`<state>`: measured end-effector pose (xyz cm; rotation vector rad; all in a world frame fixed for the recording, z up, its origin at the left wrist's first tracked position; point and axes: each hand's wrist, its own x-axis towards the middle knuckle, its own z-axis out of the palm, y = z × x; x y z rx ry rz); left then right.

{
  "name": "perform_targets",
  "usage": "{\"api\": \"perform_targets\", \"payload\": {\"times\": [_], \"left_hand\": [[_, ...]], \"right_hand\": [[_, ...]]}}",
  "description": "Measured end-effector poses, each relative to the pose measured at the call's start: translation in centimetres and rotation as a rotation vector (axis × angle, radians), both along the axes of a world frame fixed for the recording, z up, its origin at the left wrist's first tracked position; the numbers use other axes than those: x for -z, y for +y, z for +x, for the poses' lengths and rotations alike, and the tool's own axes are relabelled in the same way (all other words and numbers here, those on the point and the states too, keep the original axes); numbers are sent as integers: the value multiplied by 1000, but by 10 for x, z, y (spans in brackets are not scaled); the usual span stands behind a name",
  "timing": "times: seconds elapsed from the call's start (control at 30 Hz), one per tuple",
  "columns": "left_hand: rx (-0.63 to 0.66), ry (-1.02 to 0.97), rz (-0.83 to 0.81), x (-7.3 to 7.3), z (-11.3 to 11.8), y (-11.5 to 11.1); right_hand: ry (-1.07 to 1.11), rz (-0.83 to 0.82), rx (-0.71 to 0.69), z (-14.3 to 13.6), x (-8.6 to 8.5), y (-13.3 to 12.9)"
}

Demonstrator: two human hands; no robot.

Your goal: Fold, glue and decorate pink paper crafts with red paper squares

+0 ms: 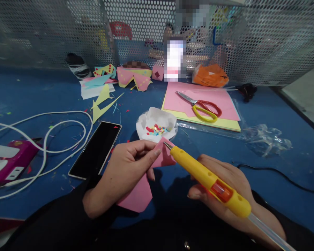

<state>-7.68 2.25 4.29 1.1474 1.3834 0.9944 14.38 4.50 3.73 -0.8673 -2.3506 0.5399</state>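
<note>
My left hand (129, 167) pinches a folded piece of pink paper (139, 196) between thumb and fingers, one part rising at the fingertips and a wider part hanging below the palm. My right hand (227, 184) is closed round a yellow pen-shaped tool (195, 167) with an orange-red window and a clear tube at its rear. The tool's metal tip lies at the upper part of the pink paper; whether it touches is hard to tell. Just beyond the paper, a round dish lined with white paper (155, 116) holds small red, yellow and blue pieces.
A black phone (95, 150) and a white cable (45, 150) lie left, beside a magenta device (18, 160). Scissors (205, 109) rest on pink and yellow sheets (172, 97). Paper masks (134, 76) and an orange packet (210, 76) stand before a perforated metal panel (138, 17).
</note>
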Motion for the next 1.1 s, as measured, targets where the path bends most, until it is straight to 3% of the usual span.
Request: {"api": "perform_targets", "payload": {"times": [1.1], "left_hand": [[-32, 76, 8, -1, 2, -1]], "right_hand": [[47, -50, 15, -2, -1, 0]]}}
